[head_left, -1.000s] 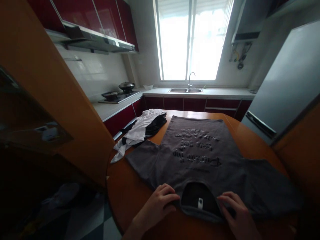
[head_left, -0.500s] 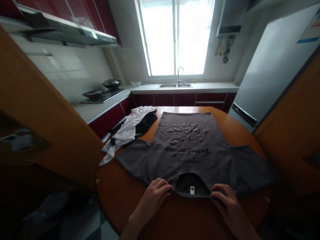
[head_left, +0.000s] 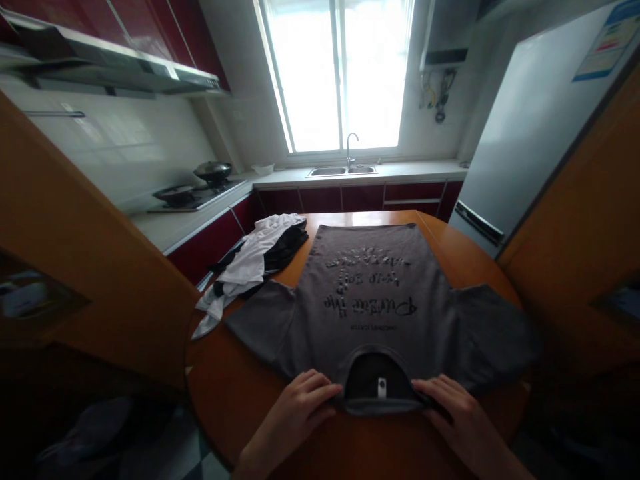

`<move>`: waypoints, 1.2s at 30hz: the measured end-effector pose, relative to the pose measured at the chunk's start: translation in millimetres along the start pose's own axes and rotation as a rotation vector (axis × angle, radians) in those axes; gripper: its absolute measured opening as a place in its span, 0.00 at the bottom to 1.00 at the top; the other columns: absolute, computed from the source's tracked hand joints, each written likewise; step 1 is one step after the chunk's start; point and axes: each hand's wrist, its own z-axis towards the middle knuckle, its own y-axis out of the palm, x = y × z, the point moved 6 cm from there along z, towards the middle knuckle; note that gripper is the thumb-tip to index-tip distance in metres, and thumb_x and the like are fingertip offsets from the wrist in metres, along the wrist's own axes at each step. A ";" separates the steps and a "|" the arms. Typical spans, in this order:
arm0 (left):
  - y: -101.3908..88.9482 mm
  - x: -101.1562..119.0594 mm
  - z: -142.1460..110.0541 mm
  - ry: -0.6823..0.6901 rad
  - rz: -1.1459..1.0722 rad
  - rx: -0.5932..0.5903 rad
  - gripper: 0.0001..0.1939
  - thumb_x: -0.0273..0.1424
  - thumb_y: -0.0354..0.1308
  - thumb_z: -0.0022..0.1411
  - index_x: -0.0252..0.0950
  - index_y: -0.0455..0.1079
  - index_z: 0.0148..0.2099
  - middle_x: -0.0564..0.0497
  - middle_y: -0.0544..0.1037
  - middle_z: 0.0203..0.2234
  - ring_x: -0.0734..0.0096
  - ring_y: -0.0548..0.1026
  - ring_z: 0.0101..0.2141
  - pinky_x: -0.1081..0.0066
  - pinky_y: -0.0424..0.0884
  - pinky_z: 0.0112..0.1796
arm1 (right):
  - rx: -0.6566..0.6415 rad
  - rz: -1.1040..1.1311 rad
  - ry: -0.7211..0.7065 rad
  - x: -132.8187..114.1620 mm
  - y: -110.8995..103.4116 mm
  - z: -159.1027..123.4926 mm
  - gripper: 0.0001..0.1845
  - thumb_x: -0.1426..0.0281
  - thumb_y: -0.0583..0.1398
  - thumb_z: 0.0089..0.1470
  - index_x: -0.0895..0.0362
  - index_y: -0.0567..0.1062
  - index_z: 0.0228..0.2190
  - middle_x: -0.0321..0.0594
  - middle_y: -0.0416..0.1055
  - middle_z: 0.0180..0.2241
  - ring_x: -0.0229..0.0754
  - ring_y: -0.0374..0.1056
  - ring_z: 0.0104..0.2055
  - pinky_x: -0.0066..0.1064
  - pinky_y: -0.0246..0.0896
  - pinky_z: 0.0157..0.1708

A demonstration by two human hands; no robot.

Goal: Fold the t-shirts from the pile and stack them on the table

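A dark grey T-shirt (head_left: 320,340) lies spread face up, its neck toward me and its printed lettering upside down from here. Both short sleeves stretch out to the sides. My left hand (head_left: 303,407) pinches the shirt at the left side of the collar, thumb below and fingers on top. At the collar's right side my right hand (head_left: 453,403) grips the fabric in the same way. Between the hands the neck opening shows the dark inside and a small white label (head_left: 382,387). The thumb tips are partly hidden by cloth.
The shirt rests on a round wooden table (head_left: 240,400). A heap of white and black clothes (head_left: 253,257) lies at its far left. Beyond stand a counter with a sink (head_left: 343,171), a stove with pans (head_left: 213,172), and a fridge (head_left: 525,127) at right.
The collar's back edge has come slightly toward me and the neck opening looks wider. Both hands keep their hold on the collar. The view has shifted a little.
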 end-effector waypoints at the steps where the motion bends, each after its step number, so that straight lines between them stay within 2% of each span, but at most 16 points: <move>1: -6.5 -3.9 0.7 -0.006 -0.003 0.013 0.15 0.33 0.59 0.70 0.47 0.73 0.57 0.49 0.79 0.45 0.64 0.76 0.46 0.67 0.75 0.47 | -0.008 -0.001 0.001 -0.9 -2.6 1.9 0.18 0.66 0.62 0.61 0.48 0.78 0.52 0.41 0.78 0.49 0.49 0.73 0.52 0.43 0.67 0.57; 3: -25.1 -19.3 4.7 -0.043 0.022 0.111 0.16 0.34 0.56 0.71 0.47 0.72 0.59 0.48 0.78 0.50 0.63 0.76 0.50 0.65 0.74 0.51 | 0.036 -0.004 0.012 0.9 -12.0 9.5 0.17 0.62 0.61 0.62 0.48 0.77 0.52 0.42 0.77 0.50 0.49 0.72 0.53 0.42 0.68 0.56; 5: -43.5 -43.3 10.1 -0.107 0.084 0.246 0.17 0.35 0.52 0.73 0.45 0.72 0.60 0.47 0.76 0.54 0.62 0.75 0.54 0.63 0.72 0.55 | 0.154 -0.024 0.044 10.0 -23.7 20.3 0.16 0.62 0.57 0.66 0.49 0.77 0.51 0.44 0.76 0.51 0.48 0.71 0.54 0.42 0.68 0.55; 7: -51.8 -70.0 14.8 -0.164 0.159 0.320 0.19 0.37 0.49 0.74 0.44 0.70 0.62 0.46 0.73 0.59 0.60 0.71 0.59 0.58 0.68 0.60 | 0.293 -0.083 0.094 25.3 -32.2 30.5 0.18 0.62 0.53 0.67 0.52 0.77 0.50 0.46 0.75 0.52 0.49 0.70 0.56 0.45 0.66 0.57; 9: -47.7 -95.1 16.8 -0.216 0.240 0.300 0.22 0.39 0.47 0.74 0.43 0.66 0.66 0.46 0.70 0.63 0.56 0.65 0.64 0.51 0.62 0.63 | 0.383 -0.193 0.167 43.2 -33.1 37.4 0.21 0.62 0.51 0.67 0.56 0.75 0.54 0.50 0.71 0.57 0.52 0.66 0.61 0.48 0.62 0.60; 12: -30.3 -124.4 10.9 -0.311 0.352 0.186 0.26 0.41 0.46 0.73 0.44 0.62 0.69 0.45 0.64 0.67 0.51 0.57 0.68 0.42 0.57 0.63 | 0.380 -0.388 0.297 65.8 -21.9 40.5 0.28 0.59 0.52 0.66 0.62 0.69 0.61 0.56 0.62 0.65 0.58 0.56 0.68 0.53 0.55 0.64; 17: -15.0 -143.4 -2.1 -0.373 0.432 0.076 0.28 0.41 0.44 0.73 0.43 0.59 0.71 0.45 0.59 0.69 0.48 0.54 0.69 0.40 0.57 0.63 | 0.305 -0.500 0.389 75.4 -6.3 36.0 0.30 0.60 0.52 0.66 0.62 0.67 0.63 0.55 0.56 0.68 0.58 0.51 0.71 0.54 0.49 0.66; 20: -18.6 -145.2 2.2 -0.379 0.465 0.066 0.27 0.41 0.45 0.72 0.42 0.62 0.69 0.45 0.60 0.69 0.45 0.55 0.68 0.38 0.58 0.61 | 0.314 -0.450 0.378 72.3 -9.3 34.8 0.29 0.62 0.53 0.65 0.62 0.68 0.62 0.54 0.57 0.68 0.55 0.52 0.70 0.52 0.49 0.67; 22: -24.9 -139.8 14.0 -0.343 0.479 0.086 0.26 0.41 0.46 0.72 0.42 0.65 0.68 0.45 0.61 0.68 0.44 0.55 0.68 0.36 0.59 0.61 | 0.327 -0.387 0.370 69.2 -13.9 36.7 0.27 0.64 0.52 0.66 0.62 0.69 0.61 0.53 0.61 0.66 0.53 0.54 0.70 0.50 0.51 0.67; 25: -33.5 -117.4 47.9 -0.215 0.444 0.107 0.25 0.40 0.46 0.73 0.43 0.64 0.67 0.46 0.61 0.68 0.47 0.55 0.69 0.40 0.59 0.62 | 0.320 -0.316 0.356 61.2 -19.1 47.2 0.25 0.69 0.49 0.66 0.62 0.72 0.59 0.51 0.64 0.64 0.49 0.56 0.69 0.46 0.52 0.68; 28: -31.5 -86.5 92.6 -0.091 0.386 0.080 0.25 0.40 0.47 0.74 0.43 0.62 0.69 0.46 0.61 0.68 0.51 0.55 0.69 0.43 0.58 0.64 | 0.250 -0.306 0.317 47.6 -15.3 63.8 0.29 0.77 0.46 0.62 0.61 0.70 0.61 0.47 0.60 0.67 0.45 0.51 0.71 0.43 0.48 0.69; 30: -20.4 -68.7 118.6 -0.035 0.344 0.035 0.24 0.39 0.47 0.74 0.43 0.61 0.69 0.47 0.61 0.68 0.53 0.55 0.69 0.45 0.57 0.64 | 0.191 -0.330 0.296 38.0 -7.3 71.5 0.32 0.78 0.45 0.62 0.59 0.66 0.64 0.44 0.55 0.69 0.44 0.46 0.73 0.44 0.45 0.70; 32: -2.9 -57.3 135.3 0.000 0.307 -0.014 0.25 0.38 0.48 0.74 0.45 0.59 0.70 0.47 0.60 0.69 0.53 0.55 0.69 0.45 0.57 0.64 | 0.140 -0.375 0.295 30.8 2.2 73.6 0.30 0.73 0.47 0.65 0.56 0.61 0.67 0.44 0.50 0.71 0.47 0.42 0.74 0.49 0.43 0.70; 36: 30.7 -53.7 141.5 -0.003 0.254 -0.063 0.26 0.39 0.52 0.73 0.46 0.59 0.70 0.46 0.59 0.69 0.50 0.52 0.70 0.40 0.54 0.64 | 0.065 -0.463 0.304 24.6 15.5 68.7 0.30 0.59 0.50 0.68 0.53 0.60 0.68 0.45 0.46 0.72 0.50 0.39 0.74 0.53 0.38 0.70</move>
